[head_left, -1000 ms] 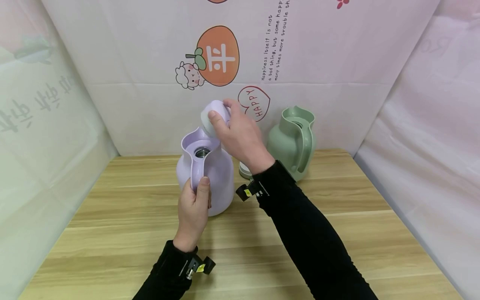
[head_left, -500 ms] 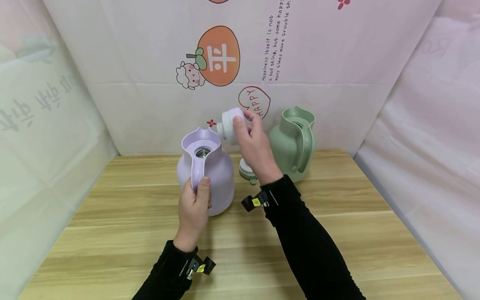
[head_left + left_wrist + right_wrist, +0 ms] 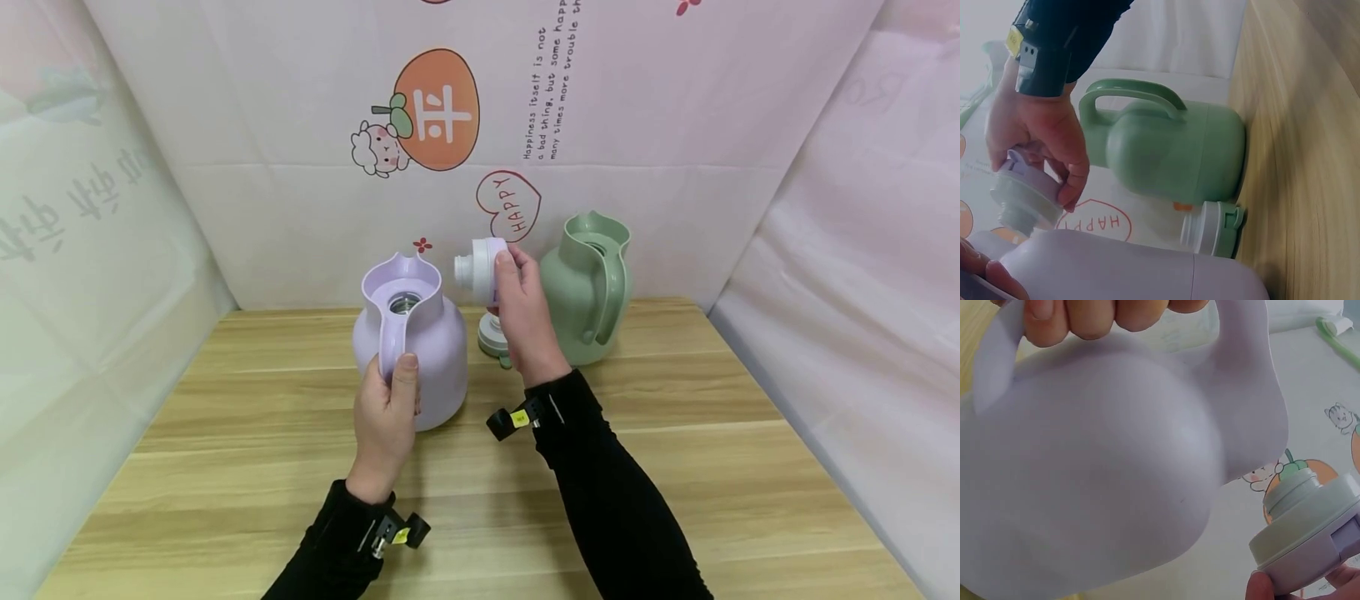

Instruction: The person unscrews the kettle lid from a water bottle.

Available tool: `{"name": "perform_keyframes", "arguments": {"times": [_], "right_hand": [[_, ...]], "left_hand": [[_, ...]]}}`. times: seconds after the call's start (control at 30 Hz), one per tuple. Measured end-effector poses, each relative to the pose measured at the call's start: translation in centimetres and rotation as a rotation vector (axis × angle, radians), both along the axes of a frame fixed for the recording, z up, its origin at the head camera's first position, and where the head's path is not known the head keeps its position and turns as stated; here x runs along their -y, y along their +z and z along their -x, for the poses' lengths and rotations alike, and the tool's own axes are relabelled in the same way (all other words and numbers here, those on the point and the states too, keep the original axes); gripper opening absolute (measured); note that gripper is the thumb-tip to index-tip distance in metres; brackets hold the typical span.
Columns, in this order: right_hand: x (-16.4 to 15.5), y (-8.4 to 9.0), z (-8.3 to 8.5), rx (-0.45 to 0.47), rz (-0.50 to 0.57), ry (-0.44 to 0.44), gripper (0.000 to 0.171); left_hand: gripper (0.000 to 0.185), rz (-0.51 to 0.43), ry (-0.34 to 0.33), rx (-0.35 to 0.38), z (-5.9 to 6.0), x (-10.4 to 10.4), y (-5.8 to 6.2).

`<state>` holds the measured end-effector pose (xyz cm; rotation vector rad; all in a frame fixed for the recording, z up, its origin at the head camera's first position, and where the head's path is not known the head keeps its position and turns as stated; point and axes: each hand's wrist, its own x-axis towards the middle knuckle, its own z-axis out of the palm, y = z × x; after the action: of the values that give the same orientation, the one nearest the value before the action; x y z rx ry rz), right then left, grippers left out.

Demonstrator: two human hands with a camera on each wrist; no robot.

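Left hand [image 3: 386,421] fingers wrap purple jug [image 3: 420,354] handle, right hand [image 3: 525,321] pinches light rigid stopper [image 3: 478,268] by its rim; smooth plastic, likely slippery.

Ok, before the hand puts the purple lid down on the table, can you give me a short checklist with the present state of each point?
1. Right hand pinches the purple lid: ok.
2. Left hand has a grip on the purple jug handle: ok.
3. Purple jug mouth is open: ok.
4. Green lid lies right under the right hand, crowding the spot: not ok.
5. Green jug stands upright and apart: ok.
6. Liquid inside the purple jug: cannot tell.
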<state>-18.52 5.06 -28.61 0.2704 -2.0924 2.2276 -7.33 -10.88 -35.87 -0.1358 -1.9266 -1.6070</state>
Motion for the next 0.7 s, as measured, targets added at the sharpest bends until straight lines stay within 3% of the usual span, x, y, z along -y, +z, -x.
{"name": "perform_keyframes", "arguments": {"times": [0.2,0.43,0.7], "right_hand": [[-0.1,-1.4,0.3,0.065,0.107,0.021,0.061],[0.1,-3.1,0.9,0.107,0.239,0.082,0.043],[0.3,-5.1,1.2,0.198,0.313,0.133,0.043]], "left_hand": [[0.020,0.007,0.018,-0.002,0.1,0.3,-0.1],[0.024,0.013,0.051,0.007,0.3,0.7,0.0],[0.024,0.011,0.059,-0.003,0.4,1.1,0.1]]}}
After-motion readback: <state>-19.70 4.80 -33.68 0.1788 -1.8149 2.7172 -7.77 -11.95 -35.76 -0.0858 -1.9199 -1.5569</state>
